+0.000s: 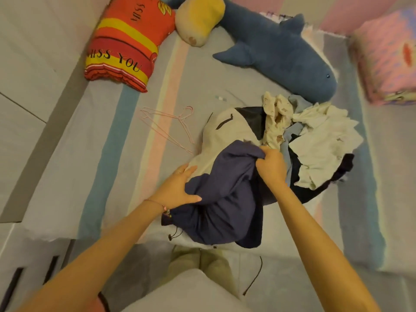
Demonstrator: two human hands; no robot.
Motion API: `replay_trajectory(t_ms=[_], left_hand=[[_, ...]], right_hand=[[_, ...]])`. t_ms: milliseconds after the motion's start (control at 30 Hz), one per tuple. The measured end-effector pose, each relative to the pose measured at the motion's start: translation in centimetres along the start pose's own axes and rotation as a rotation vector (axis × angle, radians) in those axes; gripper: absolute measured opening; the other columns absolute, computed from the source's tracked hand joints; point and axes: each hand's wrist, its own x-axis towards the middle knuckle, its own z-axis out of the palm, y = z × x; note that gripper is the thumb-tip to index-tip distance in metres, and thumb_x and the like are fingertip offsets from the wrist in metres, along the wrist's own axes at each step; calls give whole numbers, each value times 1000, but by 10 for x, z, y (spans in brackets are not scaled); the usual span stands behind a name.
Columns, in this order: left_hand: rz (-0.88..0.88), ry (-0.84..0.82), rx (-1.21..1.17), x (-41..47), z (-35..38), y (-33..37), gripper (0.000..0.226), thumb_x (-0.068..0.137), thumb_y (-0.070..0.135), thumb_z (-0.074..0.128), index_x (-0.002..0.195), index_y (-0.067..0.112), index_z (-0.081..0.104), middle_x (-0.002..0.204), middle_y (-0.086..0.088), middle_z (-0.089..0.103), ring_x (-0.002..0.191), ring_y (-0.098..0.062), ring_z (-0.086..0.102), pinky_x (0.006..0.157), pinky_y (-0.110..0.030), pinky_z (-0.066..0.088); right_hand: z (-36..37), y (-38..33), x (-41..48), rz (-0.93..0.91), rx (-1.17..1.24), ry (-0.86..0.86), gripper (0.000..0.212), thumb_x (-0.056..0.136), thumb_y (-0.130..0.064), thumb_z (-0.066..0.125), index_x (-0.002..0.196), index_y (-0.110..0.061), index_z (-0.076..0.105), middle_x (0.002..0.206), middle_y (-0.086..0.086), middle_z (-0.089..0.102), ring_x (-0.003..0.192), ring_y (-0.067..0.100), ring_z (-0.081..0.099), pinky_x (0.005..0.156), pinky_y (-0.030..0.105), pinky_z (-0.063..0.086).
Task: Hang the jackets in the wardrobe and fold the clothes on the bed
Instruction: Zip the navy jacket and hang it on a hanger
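Note:
A navy jacket (227, 199) lies crumpled at the near edge of the bed, with drawcords hanging off its hem. My right hand (271, 165) grips a bunched fold at the jacket's top. My left hand (180, 188) rests on its left side, fingers spread and thumb pressed into the cloth. Behind it lies a cream jacket (222, 134) with a dark lining. To the right is a heap of clothes (315, 140): white, light blue, patterned cream and black pieces. Pink wire hangers (171, 124) lie on the sheet to the left of the pile.
The striped bed sheet (112, 143) spreads to the left. A red and yellow pillow (128, 41), a yellow cushion (199, 19) and a blue shark plush (281, 55) lie at the far side. A pink folded blanket (387, 59) sits far right. White floor lies left.

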Motion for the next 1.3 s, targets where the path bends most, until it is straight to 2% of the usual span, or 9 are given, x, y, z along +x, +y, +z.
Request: replay_trajectory(t_ms=[167,267,367,467,567,700,833,1100,1300], left_hand=[[6,30,-45,2,36,72,131,58,54,81,149,25,-9,157,-5,-12,145,-19,-4,117,-38,12],[84,68,-214,4,47,132,104,70,46,76,149,23,12,153,-3,19,139,-15,21,114,-38,25],[149,197,-214,11,44,176,6,90,18,55,90,12,54,79,-3,57,73,-13,53,72,-32,45],[157,215,-310,7,14,212,19,94,3,37,83,8,51,78,-6,52,76,-17,46,61,-19,41],[191,165,-907,-9,-33,260,30,98,1,27,117,7,50,105,-8,56,85,-15,55,71,-13,45],[206,257,-1418,-8,-88,308,35,99,8,28,128,-6,43,108,-15,57,72,-17,56,72,-31,49],[331,236,-1565,-6,-119,329,31,100,10,22,88,7,51,74,-8,62,67,-16,59,66,-27,49],[594,438,-1444,-15,-131,357,29,98,0,30,124,7,40,91,-12,54,80,-20,57,71,-28,52],[629,685,-1217,-24,-151,353,32,98,1,32,130,7,38,96,-6,55,85,-16,58,76,-25,53]], right_hand=[[-137,-68,7,169,1007,323,19,92,-4,41,74,-10,45,54,-8,48,48,3,44,54,20,38],[-190,-100,-10,-5,939,320,27,94,-5,39,77,-24,49,72,-10,55,62,2,53,59,17,44],[-213,-104,-18,-8,941,341,28,97,-5,37,79,-23,49,76,-6,53,63,4,52,58,19,43],[-238,-91,-10,-8,983,355,14,98,-11,40,102,-17,51,89,-3,58,74,7,58,63,23,47],[-261,-73,0,-88,719,144,61,93,-38,56,143,-14,31,136,-7,47,110,8,54,80,21,49],[-241,-65,-17,-175,312,53,47,88,-56,53,82,-10,48,70,2,47,63,19,48,56,27,38],[-176,-59,-66,-293,235,274,71,67,-73,61,110,-19,47,104,-5,43,97,8,44,77,18,40],[-60,-69,-74,15,537,-518,121,64,-51,81,144,-19,-4,147,-2,29,129,17,42,105,30,41],[-71,-114,-45,65,596,-379,12,93,-6,46,96,-7,57,87,11,58,79,20,55,65,25,43]])
